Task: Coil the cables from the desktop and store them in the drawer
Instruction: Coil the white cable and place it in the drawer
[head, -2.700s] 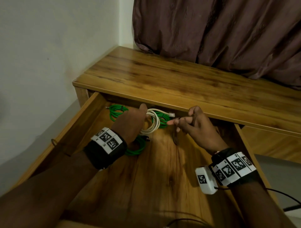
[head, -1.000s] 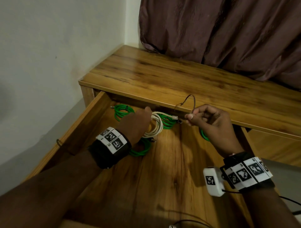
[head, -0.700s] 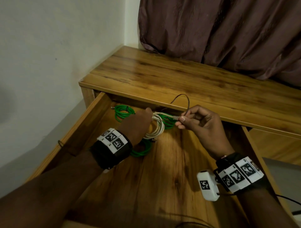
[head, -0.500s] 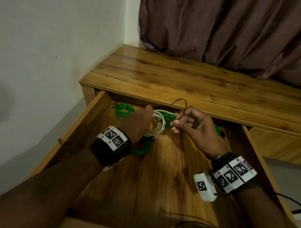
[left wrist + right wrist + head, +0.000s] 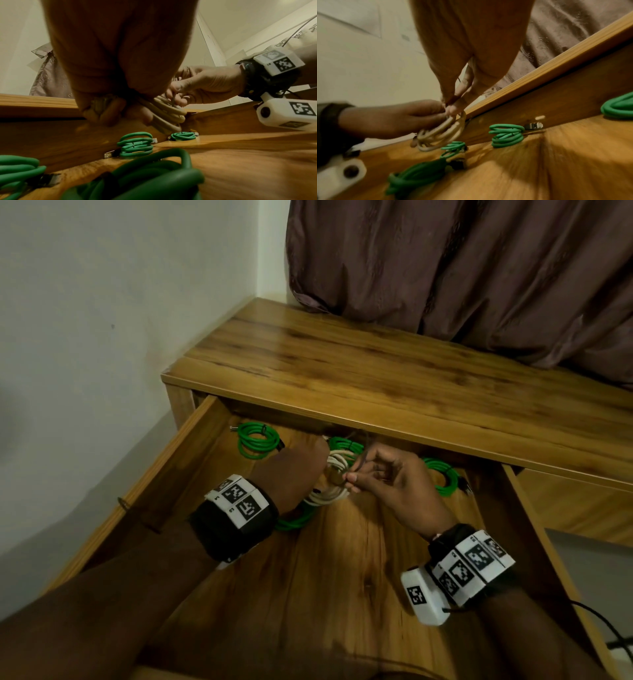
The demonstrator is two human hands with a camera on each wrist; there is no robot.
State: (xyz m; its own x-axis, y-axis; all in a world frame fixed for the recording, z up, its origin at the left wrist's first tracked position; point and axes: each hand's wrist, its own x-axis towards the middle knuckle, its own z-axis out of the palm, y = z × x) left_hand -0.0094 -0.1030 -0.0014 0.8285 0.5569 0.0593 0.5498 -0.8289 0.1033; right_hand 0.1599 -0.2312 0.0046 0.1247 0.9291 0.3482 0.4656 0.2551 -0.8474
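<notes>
A wooden desk (image 5: 394,371) stands in a room corner, white wall to its left and a brown curtain (image 5: 462,268) hanging behind its far edge. Below the desktop's near edge the drawer (image 5: 325,594) is pulled fully out, and both hands work inside it, toward its back edge. Four green cable coils lie on the drawer floor: one green coil (image 5: 257,440) near the back left corner, a second green coil (image 5: 344,445) at the middle of the back edge, a third green coil (image 5: 443,477) toward the back right, and a fourth green coil (image 5: 294,520) nearer the middle, partly hidden beneath the left wrist. The left hand (image 5: 291,474) grips a coiled off-white cable (image 5: 334,484), its fingers (image 5: 106,112) curled around the bundled loops and holding them clear of the drawer floor, above the green coils. The loops protrude from the fist toward the right hand (image 5: 394,484). That hand is directly beside the bundle; its thumb and fingertips (image 5: 453,106) are pressed together on a thin dark wire tie (image 5: 361,455) at the top of the coil, in contact with the loops. The wire's free end rises from the pinch toward the desktop's near edge. Each wrist carries a black band with black-and-white square markers, and a white camera housing (image 5: 423,597) hangs below the right wrist.
</notes>
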